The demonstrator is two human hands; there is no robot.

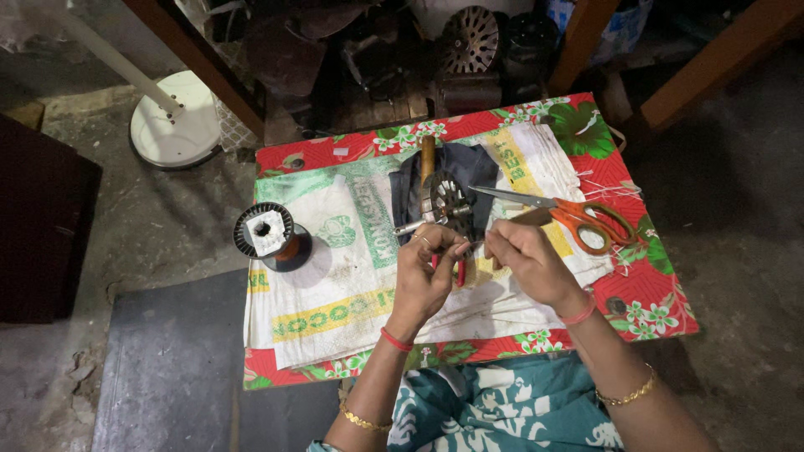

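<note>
Both hands meet just below the round metal core [444, 201]. The left hand [425, 276] and right hand [528, 264] pinch a thin red-tipped piece [461, 269] between narrowed fingertips.

scissors [569, 213]: 1 | wire spool [270, 236]: 1 | woven sack [335, 285]: 1 | hands: 2

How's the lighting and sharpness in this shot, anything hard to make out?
Head view: the red floral mat and white sack are evenly lit and sharp; the shelf clutter above sinks into shadow; both hands, left hand and right hand, are clear, but the thin thing pinched between them is too small to identify.
</note>
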